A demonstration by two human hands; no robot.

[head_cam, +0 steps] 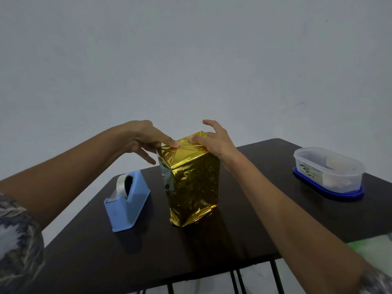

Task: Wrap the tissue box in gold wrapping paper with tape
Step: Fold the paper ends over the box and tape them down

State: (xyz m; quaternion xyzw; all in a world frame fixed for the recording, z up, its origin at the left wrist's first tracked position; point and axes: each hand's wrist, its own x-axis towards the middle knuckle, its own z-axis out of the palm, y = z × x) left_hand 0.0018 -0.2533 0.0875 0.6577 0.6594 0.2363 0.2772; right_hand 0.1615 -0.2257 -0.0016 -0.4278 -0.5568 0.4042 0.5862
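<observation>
Paper [186, 152] in shiny gold covers the box [194, 183], which stands upright on its short end on the dark table [212, 242], right under both of your hands. Your left hand [144, 139] reaches in from the left with its fingers spread apart. The index fingertip [175, 143] presses down on the folded paper at the near left corner of the top. The other fingers hang loose beside the box's left edge, and I cannot tell whether they touch it. Your right hand [214, 143] clasps the top right of the box. Its thumb [194, 139] lies flat on the top folds, close to your left fingertip, and the fingers curve over the far edge, with the index finger lifted clear. Between your two hands the paper on top meets in creased triangular folds. At the bottom, the paper flares out in a crumpled skirt against the table.

Below your left hand and nearer to you, just beside the box, sits the blue tape dispenser [127, 201], with a clear tape roll [121, 185] in it. Well off to the right of your right hand a clear plastic tub [328, 168] rests on a blue lid [339, 195] near the table's edge. Its contents are too blurred to name. A patterned sleeve [17, 240] shows on your left upper arm.
</observation>
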